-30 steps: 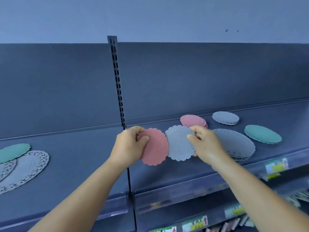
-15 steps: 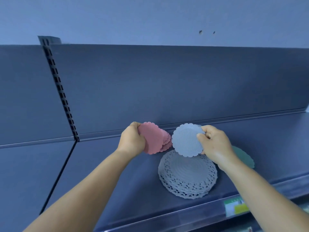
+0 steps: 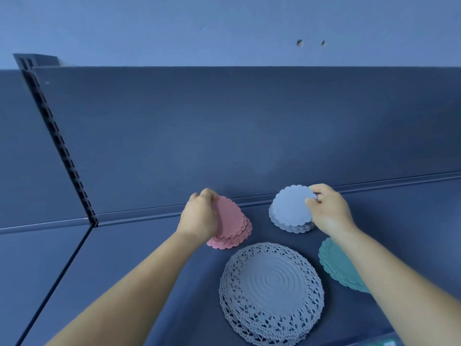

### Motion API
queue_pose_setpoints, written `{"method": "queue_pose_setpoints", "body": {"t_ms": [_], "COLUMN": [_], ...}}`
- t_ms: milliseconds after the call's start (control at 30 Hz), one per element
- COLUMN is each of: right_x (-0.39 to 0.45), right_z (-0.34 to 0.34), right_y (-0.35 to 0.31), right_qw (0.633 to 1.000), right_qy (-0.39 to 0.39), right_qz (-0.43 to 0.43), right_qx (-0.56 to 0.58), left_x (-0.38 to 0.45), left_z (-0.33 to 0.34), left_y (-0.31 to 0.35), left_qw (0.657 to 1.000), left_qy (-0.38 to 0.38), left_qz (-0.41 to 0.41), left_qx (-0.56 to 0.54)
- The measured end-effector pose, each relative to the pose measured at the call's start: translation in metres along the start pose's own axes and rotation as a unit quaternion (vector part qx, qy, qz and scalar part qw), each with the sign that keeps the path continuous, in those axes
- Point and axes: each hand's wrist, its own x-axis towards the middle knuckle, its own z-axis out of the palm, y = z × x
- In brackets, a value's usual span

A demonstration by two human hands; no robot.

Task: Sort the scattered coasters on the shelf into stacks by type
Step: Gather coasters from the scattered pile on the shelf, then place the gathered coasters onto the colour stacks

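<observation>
Pink stack (image 3: pixel 233 234): left hand (image 3: pixel 199 216) pinches a pink coaster (image 3: pixel 229 217) onto it.
Grey stack (image 3: pixel 290 224): right hand (image 3: pixel 329 211) grips a grey coaster (image 3: pixel 290 207) above it.
Done: lace stack (image 3: pixel 272 293), teal stack (image 3: pixel 339 268) sit sorted on shelf (image 3: pixel 139 258).
Left: judged, releasing both.

**Dim, blue-cast, soft frame**

Low even light, strong blue tint overall. Faint bright patch on back panel (image 3: pixel 262 156), no hard glare. Soft shadows under the hands. Left hand (image 3: pixel 199 216) slightly motion-blurred. Wide-angle bends upright rail (image 3: pixel 59 143) far left.
</observation>
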Motion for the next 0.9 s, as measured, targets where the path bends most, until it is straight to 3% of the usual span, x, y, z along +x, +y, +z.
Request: {"method": "queue_pose_setpoints", "body": {"t_ms": [233,367,633,900], "right_x": [0.007,0.002,-0.045,-0.12], "right_z": [0.01,0.007,0.025,0.067], "right_y": [0.006,-0.002,-0.044,-0.112], "right_qw": [0.979,0.947,0.931,0.914], "right_qy": [-0.062,-0.082,-0.149,-0.209], "right_qz": [-0.039,-0.072,-0.173,-0.264], "right_qx": [-0.192,-0.302,-0.286,-0.226], "left_x": [-0.001,-0.002,-0.032,-0.09], "left_z": [0.011,0.01,-0.014,-0.079], "left_y": [-0.012,-0.014,-0.021,-0.075], "left_qw": [0.982,0.974,0.975,0.976], "left_qy": [-0.04,-0.056,-0.022,0.014], "left_qz": [0.068,0.103,0.108,0.07], "left_qx": [0.169,0.194,0.192,0.205]}}
